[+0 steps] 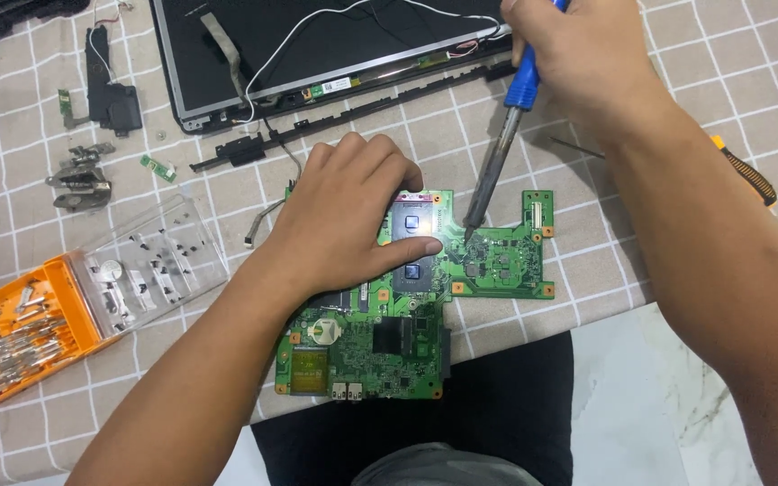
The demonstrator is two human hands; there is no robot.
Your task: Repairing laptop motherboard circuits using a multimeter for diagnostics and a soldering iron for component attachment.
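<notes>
Green circuit board (pixel 497 261) lies at the near table (pixel 659 90) edge. Left hand (pixel 353 216) presses flat on it, grip spread. Right hand (pixel 578 49), grip closed on a blue-handled soldering iron (pixel 502 148), tip touching the board. Orange screwdriver case (pixel 38 333) at left; laptop screen panel (pixel 317 45) beyond.

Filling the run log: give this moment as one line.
left hand: flat on board | right hand: holds iron | tip: on board
</notes>
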